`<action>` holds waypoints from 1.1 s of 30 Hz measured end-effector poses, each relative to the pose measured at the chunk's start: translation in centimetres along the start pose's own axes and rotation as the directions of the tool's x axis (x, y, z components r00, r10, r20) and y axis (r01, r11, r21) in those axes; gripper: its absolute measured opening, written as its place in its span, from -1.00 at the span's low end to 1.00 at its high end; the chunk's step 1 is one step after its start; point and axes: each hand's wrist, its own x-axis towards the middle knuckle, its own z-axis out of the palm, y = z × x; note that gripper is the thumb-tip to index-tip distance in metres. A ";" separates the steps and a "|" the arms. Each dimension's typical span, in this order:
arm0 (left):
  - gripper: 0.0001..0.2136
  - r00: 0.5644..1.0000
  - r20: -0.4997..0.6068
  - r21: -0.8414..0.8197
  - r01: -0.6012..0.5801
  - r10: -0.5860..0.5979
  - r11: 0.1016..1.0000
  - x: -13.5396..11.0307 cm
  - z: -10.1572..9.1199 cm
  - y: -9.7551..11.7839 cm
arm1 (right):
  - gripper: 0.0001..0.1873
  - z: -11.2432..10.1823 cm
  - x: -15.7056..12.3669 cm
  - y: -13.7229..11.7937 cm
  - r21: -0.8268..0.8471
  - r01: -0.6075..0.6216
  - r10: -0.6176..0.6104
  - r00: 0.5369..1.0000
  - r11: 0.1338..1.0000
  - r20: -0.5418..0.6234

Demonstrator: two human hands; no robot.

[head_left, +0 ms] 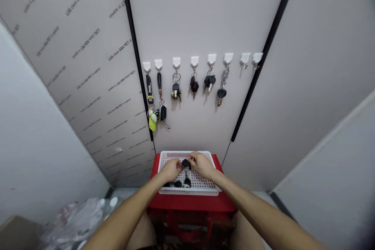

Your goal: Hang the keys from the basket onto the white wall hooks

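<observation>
Grey-panelled corner, red stool w/ white basket on top. Over the basket, left hand & right hand both pinch one black key, fingertips closed on it, prob keeping it clear of the loose keys inside. Behind the basket, wall hooks carry key bunches, so each hangs separate.

Bare left grip, bare right grip, unsleeved forearms, bare knees.

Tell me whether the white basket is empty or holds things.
Not empty: dark keys lie in the white basket; left hand and right hand hold a black key over it.
</observation>
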 end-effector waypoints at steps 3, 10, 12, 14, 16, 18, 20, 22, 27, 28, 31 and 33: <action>-0.84 0.989 -0.105 -0.235 -0.126 0.104 0.964 1.0 -0.8 2.0 | -0.83 -2.7 0.7 0.3 0.173 0.009 0.002 0.998 0.985 -0.067; -0.79 0.943 -0.319 -0.565 -0.266 0.091 0.781 4.7 -6.8 10.7 | -0.85 -13.4 3.1 1.0 0.505 0.002 0.191 0.924 0.863 -0.331; -0.75 0.922 -0.376 -0.582 -0.310 0.088 0.752 5.4 -8.6 13.0 | -0.86 -17.3 3.7 1.1 0.513 0.024 0.243 0.861 0.858 -0.446; -0.73 0.896 -0.421 -0.563 -0.383 0.144 0.733 5.7 -10.2 15.0 | -0.86 -21.1 4.4 1.4 0.515 0.039 0.290 0.789 0.856 -0.542; -0.74 0.872 -0.448 -0.526 -0.437 0.199 0.730 5.7 -11.3 16.5 | -0.86 -24.2 5.2 2.0 0.506 0.051 0.318 0.723 0.861 -0.613; -0.75 0.855 -0.465 -0.493 -0.465 0.229 0.735 5.6 -12.1 17.6 | -0.86 -26.4 6.1 2.7 0.476 0.034 0.336 0.664 0.879 -0.668; -0.75 0.851 -0.467 -0.476 -0.470 0.239 0.744 5.4 -12.4 18.3 | -0.86 -27.8 6.9 3.4 0.425 -0.028 0.352 0.611 0.905 -0.709; -0.76 0.855 -0.458 -0.463 -0.462 0.242 0.756 5.2 -12.4 18.4 | -0.86 -28.6 7.6 3.9 0.361 -0.115 0.358 0.579 0.925 -0.733; -0.78 0.873 -0.444 -0.430 -0.407 0.204 0.806 5.2 -11.5 16.5 | -0.84 -29.0 8.3 3.8 0.228 -0.242 0.329 0.584 0.943 -0.743; -0.78 0.880 -0.436 -0.435 -0.390 0.190 0.812 5.3 -11.3 16.0 | -0.83 -29.0 8.4 3.6 0.211 -0.250 0.321 0.589 0.945 -0.741; -0.78 0.898 -0.416 -0.457 -0.344 0.145 0.821 5.6 -10.8 14.3 | -0.80 -29.0 8.6 3.3 0.187 -0.261 0.310 0.594 0.947 -0.743; -0.78 0.905 -0.408 -0.464 -0.320 0.121 0.826 5.8 -10.4 13.4 | -0.81 -29.0 8.8 3.3 0.185 -0.277 0.320 0.601 0.943 -0.732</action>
